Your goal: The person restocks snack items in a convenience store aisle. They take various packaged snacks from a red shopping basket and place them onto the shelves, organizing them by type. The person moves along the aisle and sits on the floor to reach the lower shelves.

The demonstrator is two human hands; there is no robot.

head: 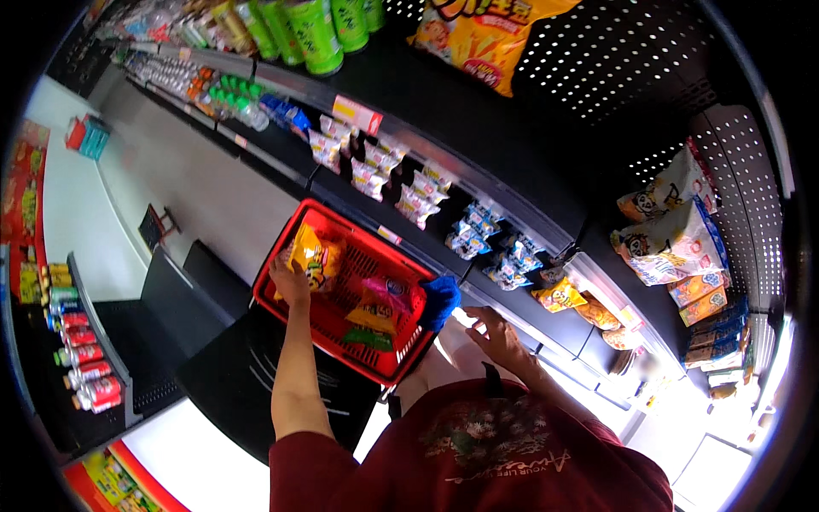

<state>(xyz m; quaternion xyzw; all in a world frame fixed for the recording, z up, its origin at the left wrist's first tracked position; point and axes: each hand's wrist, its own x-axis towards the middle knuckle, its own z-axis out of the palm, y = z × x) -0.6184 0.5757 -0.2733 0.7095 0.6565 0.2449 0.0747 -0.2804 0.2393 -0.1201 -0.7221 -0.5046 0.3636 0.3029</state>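
A red plastic shopping basket (400, 259) sits before me. At its left end, my left hand (291, 281) reaches inside and grips the edge of a yellow snack bag (320, 259). Its fingertips are partly hidden. Toward the basket's right end lie a pink packet (387, 292), an orange-yellow packet (371, 315) and a green packet (368, 339). A blue cloth (440, 302) hangs over the right rim. Just right of that cloth, my right hand (502, 339) is in the air with bent, parted fingers and holds nothing.
Black store shelving (448, 134) runs diagonally beyond the basket, bearing small white packets (419, 195), blue packets (473, 230) and green canisters (310, 35). A large yellow bag (480, 38) rests higher up. Bottles (86, 368) line another shelf at the left. A black surface (256, 377) lies near the basket.
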